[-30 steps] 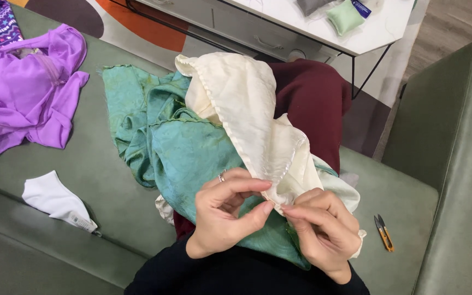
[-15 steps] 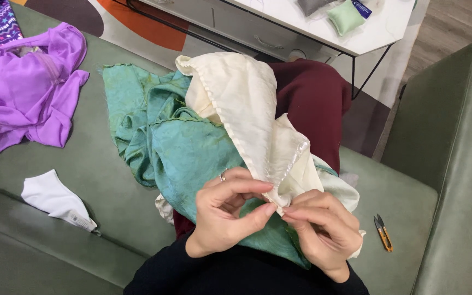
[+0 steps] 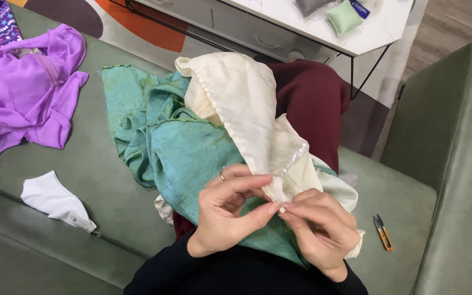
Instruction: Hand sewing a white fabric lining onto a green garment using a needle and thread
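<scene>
A cream fabric (image 3: pixel 241 104) with a beaded edge lies over a teal-green fabric (image 3: pixel 181 147) on my lap. My left hand (image 3: pixel 228 210), a ring on one finger, pinches the cream fabric's hem between thumb and fingers. My right hand (image 3: pixel 320 229) meets it from the right, fingertips pressed together on the same hem spot. Whether a needle is between the fingers is too small to tell.
I sit on a green sofa (image 3: pixel 83 180). A purple garment (image 3: pixel 23 93) and a white cloth (image 3: pixel 55 199) lie to the left. Small orange-handled snips (image 3: pixel 382 232) rest on the cushion to the right. A white table (image 3: pixel 367 33) with a green pincushion (image 3: pixel 344 17) stands ahead.
Both hands stay pinched on the hem; the fingers shift only slightly. The fabrics have not moved.
</scene>
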